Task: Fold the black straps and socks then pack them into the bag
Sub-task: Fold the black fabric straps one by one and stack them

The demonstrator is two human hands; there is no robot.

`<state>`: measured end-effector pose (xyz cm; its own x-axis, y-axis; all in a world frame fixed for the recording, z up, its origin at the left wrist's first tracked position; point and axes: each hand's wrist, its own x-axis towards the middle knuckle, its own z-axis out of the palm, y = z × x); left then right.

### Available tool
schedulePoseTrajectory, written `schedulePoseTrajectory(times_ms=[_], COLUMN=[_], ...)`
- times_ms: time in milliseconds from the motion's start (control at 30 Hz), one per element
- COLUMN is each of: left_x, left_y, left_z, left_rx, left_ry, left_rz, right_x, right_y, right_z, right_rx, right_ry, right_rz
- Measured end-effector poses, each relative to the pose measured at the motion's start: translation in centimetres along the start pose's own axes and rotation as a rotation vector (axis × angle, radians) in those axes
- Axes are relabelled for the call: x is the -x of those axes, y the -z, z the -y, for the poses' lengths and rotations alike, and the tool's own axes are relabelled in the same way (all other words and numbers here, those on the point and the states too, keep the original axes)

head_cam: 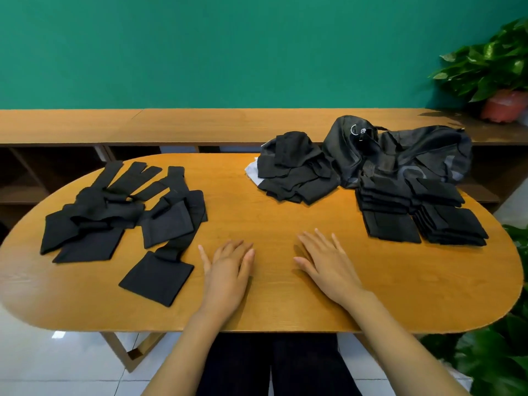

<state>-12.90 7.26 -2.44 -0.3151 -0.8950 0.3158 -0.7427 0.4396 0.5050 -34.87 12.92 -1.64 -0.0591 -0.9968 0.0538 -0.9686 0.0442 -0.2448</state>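
Observation:
Several unfolded black straps (123,212) lie spread on the left of the oval wooden table (274,304); one strap with a square end (157,277) lies nearest my left hand. A loose heap of black socks (294,172) sits at the back centre. Behind and to its right slumps the black bag (400,151). Two stacks of folded black pieces (420,215) rest in front of the bag. My left hand (228,270) and my right hand (328,261) lie flat on the table at the front centre, fingers apart, holding nothing.
A long wooden shelf (171,124) runs behind the table against a green wall. A potted plant (497,78) stands at its right end. More leaves (503,352) crowd the lower right, beside the table's edge.

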Motion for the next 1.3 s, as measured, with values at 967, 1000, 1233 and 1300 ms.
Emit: schedulePoseTrajectory(times_ms=[967,1000,1233,1300], left_x=[-5.1,-5.3,-7.2,-7.2], left_y=[5.8,5.9,4.7,4.1], left_z=[12.6,12.5,11.4,11.4], left_rx=[-0.430,-0.451,-0.455,-0.464], left_ry=[0.178,0.172,0.101,0.105], left_rz=[0.008,-0.003,0.048,0.128], right_x=[-5.3,-5.5,-7.6,-8.4], right_y=[-2.8,-2.8,-3.1,-3.5], right_z=[6.3,6.4,11.4,12.2], right_rx=[-0.038,-0.022,-0.051,-0.027], right_ry=[0.246,0.243,0.393,0.399], right_rz=[-0.161,-0.198,0.006,0.083])
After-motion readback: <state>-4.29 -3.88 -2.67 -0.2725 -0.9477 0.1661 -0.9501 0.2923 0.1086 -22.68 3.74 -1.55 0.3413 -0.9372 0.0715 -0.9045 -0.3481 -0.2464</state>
